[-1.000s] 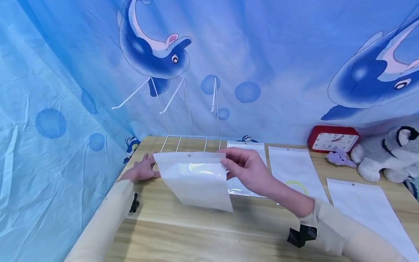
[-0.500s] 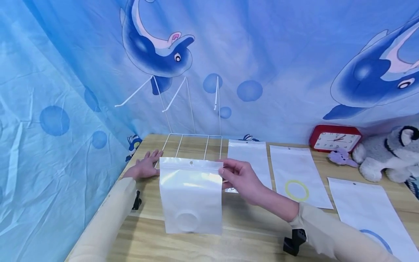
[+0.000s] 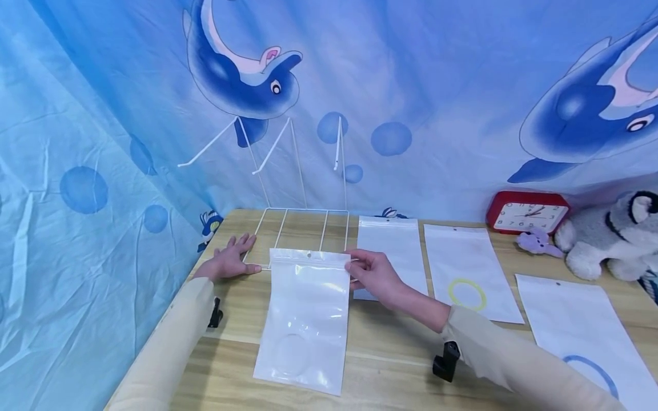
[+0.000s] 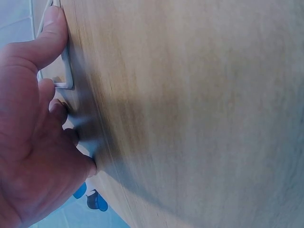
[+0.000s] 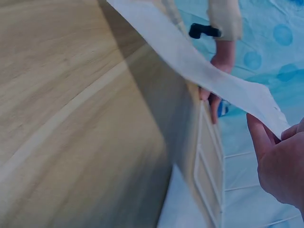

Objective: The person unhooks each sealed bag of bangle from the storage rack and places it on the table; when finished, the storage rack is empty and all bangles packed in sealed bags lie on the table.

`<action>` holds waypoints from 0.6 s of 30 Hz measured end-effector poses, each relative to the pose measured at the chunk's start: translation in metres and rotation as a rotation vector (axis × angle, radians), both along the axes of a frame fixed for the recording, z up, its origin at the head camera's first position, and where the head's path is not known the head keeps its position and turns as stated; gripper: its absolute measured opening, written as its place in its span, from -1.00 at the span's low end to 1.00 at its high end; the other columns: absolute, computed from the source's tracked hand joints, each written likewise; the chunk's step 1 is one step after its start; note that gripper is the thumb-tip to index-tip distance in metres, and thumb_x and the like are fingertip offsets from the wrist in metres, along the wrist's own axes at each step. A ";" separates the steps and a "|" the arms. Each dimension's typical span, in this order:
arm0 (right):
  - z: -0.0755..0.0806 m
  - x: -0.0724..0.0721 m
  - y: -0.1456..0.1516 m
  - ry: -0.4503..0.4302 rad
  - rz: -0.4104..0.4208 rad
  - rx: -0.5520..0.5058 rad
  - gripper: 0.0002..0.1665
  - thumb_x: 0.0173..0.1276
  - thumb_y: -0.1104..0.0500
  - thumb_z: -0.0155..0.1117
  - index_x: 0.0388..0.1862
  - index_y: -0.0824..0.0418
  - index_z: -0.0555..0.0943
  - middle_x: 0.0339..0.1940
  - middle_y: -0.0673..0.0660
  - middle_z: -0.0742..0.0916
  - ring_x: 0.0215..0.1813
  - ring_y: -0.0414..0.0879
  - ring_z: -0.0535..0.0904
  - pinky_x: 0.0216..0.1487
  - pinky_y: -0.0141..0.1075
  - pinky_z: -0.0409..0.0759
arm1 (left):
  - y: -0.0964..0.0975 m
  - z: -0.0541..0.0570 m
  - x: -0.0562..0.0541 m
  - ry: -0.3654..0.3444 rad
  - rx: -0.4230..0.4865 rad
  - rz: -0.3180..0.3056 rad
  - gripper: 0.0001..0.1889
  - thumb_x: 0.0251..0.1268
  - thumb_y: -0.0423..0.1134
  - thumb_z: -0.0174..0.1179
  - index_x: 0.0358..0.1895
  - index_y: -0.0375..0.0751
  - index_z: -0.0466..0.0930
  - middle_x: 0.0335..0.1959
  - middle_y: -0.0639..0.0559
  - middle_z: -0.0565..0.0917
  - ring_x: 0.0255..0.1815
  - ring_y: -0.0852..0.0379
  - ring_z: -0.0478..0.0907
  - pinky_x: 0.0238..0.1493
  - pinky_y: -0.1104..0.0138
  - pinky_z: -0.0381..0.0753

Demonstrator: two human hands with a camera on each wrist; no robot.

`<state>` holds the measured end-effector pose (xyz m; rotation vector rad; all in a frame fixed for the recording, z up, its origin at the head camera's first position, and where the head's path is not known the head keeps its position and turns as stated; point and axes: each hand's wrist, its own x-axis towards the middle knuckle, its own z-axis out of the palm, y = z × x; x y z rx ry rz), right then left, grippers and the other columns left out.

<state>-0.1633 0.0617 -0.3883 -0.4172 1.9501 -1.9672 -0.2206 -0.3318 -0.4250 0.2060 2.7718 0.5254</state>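
Note:
My right hand pinches the upper right edge of a white zip pouch with a hang hole in its top strip. A faint ring shape shows through the pouch near its bottom. In the right wrist view the pouch is seen edge-on above the table, slanting from the fingers. My left hand rests with spread fingers at the front left corner of a white wire rack. Its thumb lies on the rack's front wire, as the left wrist view shows. Three white prongs of the rack slant forward above.
Right of the rack lie three more white pouches: one near the rack, one with a yellow ring, one with a blue ring. A red clock, a small purple toy and a grey plush dog stand at back right.
The pouch in the right hand has swung down and turned its face upward, its lower end now nearer the table's front. The left hand stays at the rack corner.

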 end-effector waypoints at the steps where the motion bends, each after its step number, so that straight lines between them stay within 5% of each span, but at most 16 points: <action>1: -0.003 0.000 -0.001 -0.003 0.003 0.003 -0.51 0.48 0.41 0.13 0.34 0.56 0.40 -0.38 0.07 0.66 -0.35 -0.18 0.60 -0.16 -0.13 0.72 | 0.000 0.000 0.000 -0.001 -0.002 0.002 0.06 0.28 0.15 0.29 0.59 -0.36 -0.12 0.58 -0.42 -0.17 0.53 -0.50 -0.36 0.27 -0.50 -0.35; 13: -0.036 0.004 -0.012 0.018 0.003 0.046 -0.61 0.46 0.44 0.10 0.21 0.59 0.49 -0.30 0.26 0.75 -0.34 -0.09 0.72 -0.21 -0.09 0.73 | -0.001 -0.003 -0.002 -0.014 -0.002 0.018 0.06 0.29 0.13 0.29 0.59 -0.35 -0.15 0.59 -0.39 -0.18 0.54 -0.47 -0.39 0.30 -0.46 -0.38; 18: -0.041 0.005 -0.014 0.145 -0.006 0.133 -0.67 0.42 0.44 0.14 0.13 0.54 0.57 -0.40 0.24 0.72 -0.45 -0.08 0.64 -0.48 -0.34 0.63 | 0.000 -0.002 -0.001 -0.013 0.005 0.018 0.05 0.29 0.12 0.29 0.59 -0.35 -0.15 0.59 -0.40 -0.18 0.53 -0.47 -0.39 0.30 -0.46 -0.38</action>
